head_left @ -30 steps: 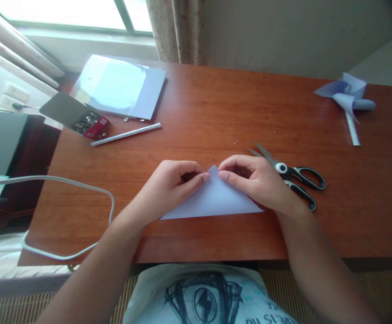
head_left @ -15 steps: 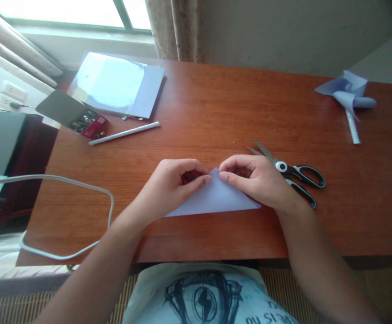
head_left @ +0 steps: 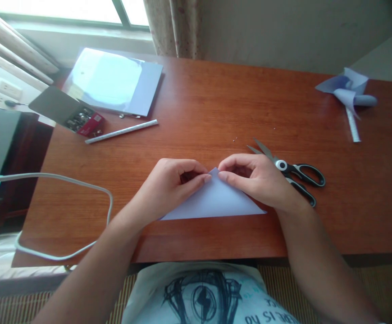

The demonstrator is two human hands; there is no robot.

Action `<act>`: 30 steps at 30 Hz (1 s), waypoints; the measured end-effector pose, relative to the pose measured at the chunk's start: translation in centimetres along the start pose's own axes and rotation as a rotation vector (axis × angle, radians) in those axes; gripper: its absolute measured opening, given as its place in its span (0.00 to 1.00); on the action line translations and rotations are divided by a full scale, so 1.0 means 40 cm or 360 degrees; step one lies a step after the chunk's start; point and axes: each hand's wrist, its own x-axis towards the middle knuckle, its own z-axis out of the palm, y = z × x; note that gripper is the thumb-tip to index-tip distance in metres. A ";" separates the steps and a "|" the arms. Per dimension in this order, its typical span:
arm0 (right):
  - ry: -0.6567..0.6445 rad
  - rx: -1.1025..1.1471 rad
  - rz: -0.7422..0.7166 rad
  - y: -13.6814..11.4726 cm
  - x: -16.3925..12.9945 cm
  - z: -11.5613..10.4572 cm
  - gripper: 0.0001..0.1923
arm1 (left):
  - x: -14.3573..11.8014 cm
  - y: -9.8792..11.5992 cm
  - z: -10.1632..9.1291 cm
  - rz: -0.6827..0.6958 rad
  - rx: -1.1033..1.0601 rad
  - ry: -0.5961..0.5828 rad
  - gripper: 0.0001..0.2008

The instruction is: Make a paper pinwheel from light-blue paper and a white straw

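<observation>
Paper triangle (head_left: 216,200) lay flat on bench (head_left: 199,108), near edge, centred in front of you. Long edge ran left-right; apex pointed far. Your left hand (head_left: 169,186) and right hand (head_left: 258,180) met at apex, fingers (head_left: 205,178) narrow, pinching tip from each side. Equally near. Scissors (head_left: 292,173) just right of right hand.

Scissors (head_left: 292,173) right of folded paper (head_left: 214,201) on table (head_left: 209,108)

wooden desk (head_left: 199,108), folded paper (head_left: 212,202), scissors (head_left: 292,173), pinwheel (head_left: 348,92)
</observation>
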 end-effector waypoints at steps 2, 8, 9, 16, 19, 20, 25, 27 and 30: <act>-0.0002 -0.0002 -0.0001 0.000 0.000 0.000 0.03 | 0.000 0.000 0.000 0.0000 0.0002 -0.0007 0.11; -0.0004 -0.0020 -0.0010 -0.002 0.002 0.000 0.03 | 0.001 0.001 0.000 0.0011 -0.0003 0.0001 0.10; -0.0003 -0.0023 -0.0017 -0.002 0.002 0.000 0.03 | 0.001 0.001 0.000 0.0013 -0.0001 0.0000 0.10; -0.0009 -0.0013 -0.0018 0.000 0.000 -0.002 0.03 | 0.000 -0.001 0.000 0.0017 0.0026 0.0000 0.10; -0.0011 -0.0016 -0.0019 -0.001 0.002 -0.002 0.03 | 0.000 -0.001 0.000 0.0007 0.0023 -0.0002 0.10; -0.0011 -0.0019 -0.0019 -0.001 0.002 -0.001 0.04 | 0.000 -0.001 0.000 0.0007 0.0022 -0.0001 0.10; 0.0000 -0.0041 -0.0024 -0.002 0.002 0.000 0.04 | -0.001 -0.001 0.000 -0.0004 0.0011 -0.0004 0.11; 0.0000 -0.0046 -0.0025 -0.002 0.001 -0.001 0.04 | -0.002 0.000 0.000 -0.0013 0.0022 -0.0005 0.11; 0.0000 -0.0047 -0.0024 -0.002 -0.001 -0.002 0.04 | -0.002 0.002 0.000 -0.0011 0.0041 -0.0006 0.11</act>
